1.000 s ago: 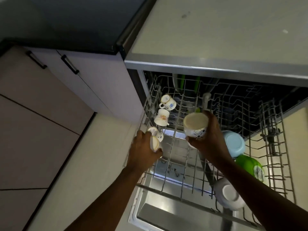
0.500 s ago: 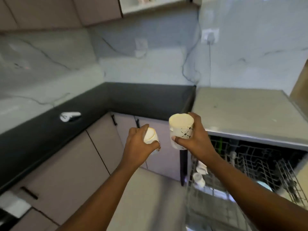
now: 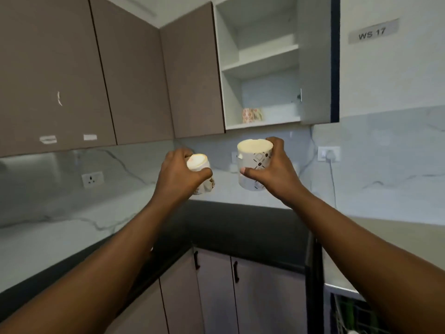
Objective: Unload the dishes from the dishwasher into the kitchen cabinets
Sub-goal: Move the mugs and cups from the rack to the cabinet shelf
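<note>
My left hand [image 3: 178, 175] grips a small white cup [image 3: 199, 167] with a faint pattern, held upside down at chest height. My right hand [image 3: 272, 174] holds a larger white mug [image 3: 255, 162] with black line marks, also bottom up. Both are raised below an open wall cabinet [image 3: 262, 66] with white shelves. One patterned mug [image 3: 251, 115] stands on the cabinet's lowest shelf. A corner of the dishwasher rack [image 3: 346, 314] shows at the bottom right.
Closed brown wall cabinets [image 3: 103, 68] fill the upper left. A black countertop [image 3: 240, 227] wraps the corner below a marble backsplash with sockets [image 3: 92, 179]. The open cabinet door [image 3: 315, 61] stands at the right. Base cabinets with black handles [image 3: 236, 271] sit below.
Both hands lifted the cup and mug out of the dishwasher rack and raised them. My view swung up from the rack to the open wall cabinet.
</note>
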The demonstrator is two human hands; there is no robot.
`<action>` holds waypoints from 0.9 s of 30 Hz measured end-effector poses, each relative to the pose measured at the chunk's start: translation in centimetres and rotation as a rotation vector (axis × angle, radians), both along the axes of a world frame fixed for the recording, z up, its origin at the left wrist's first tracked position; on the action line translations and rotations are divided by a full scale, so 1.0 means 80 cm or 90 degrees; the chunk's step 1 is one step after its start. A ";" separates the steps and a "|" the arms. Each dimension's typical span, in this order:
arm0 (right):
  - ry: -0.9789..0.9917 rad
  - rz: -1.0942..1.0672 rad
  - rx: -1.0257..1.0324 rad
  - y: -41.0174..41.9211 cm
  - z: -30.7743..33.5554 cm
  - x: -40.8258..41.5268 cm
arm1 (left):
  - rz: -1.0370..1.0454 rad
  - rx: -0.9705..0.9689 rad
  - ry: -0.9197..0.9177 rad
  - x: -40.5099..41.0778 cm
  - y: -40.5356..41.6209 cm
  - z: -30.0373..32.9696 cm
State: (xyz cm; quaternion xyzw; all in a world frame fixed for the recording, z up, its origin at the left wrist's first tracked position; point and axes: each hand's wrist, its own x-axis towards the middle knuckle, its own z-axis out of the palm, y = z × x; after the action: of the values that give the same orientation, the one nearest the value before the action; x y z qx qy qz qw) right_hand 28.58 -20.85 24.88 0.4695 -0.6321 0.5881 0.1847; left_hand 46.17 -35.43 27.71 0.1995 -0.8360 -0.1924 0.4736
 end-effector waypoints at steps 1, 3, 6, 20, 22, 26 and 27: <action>0.012 0.001 -0.013 -0.012 0.006 -0.013 | -0.006 -0.018 -0.005 -0.008 -0.017 0.011; 0.031 0.000 -0.045 -0.037 0.015 -0.045 | -0.014 -0.052 -0.008 -0.029 -0.051 0.030; 0.014 -0.018 -0.068 -0.076 0.022 -0.095 | -0.030 -0.061 -0.010 -0.071 -0.097 0.048; -0.005 -0.058 -0.087 -0.237 0.087 -0.265 | -0.181 -0.037 0.005 -0.307 -0.273 0.077; 0.002 -0.061 -0.090 -0.261 0.104 -0.291 | -0.200 -0.051 0.021 -0.336 -0.302 0.085; -0.019 -0.100 -0.123 -0.321 0.147 -0.350 | -0.236 -0.053 0.035 -0.390 -0.366 0.115; -0.013 -0.114 -0.125 -0.339 0.157 -0.364 | -0.245 -0.054 0.035 -0.404 -0.382 0.119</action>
State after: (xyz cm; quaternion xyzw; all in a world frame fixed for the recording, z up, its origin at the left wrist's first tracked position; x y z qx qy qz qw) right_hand -0.56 -47.96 37.44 0.3850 -0.6130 0.6327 0.2753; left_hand 13.89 -65.99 37.27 0.0110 -0.8528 -0.2495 0.4587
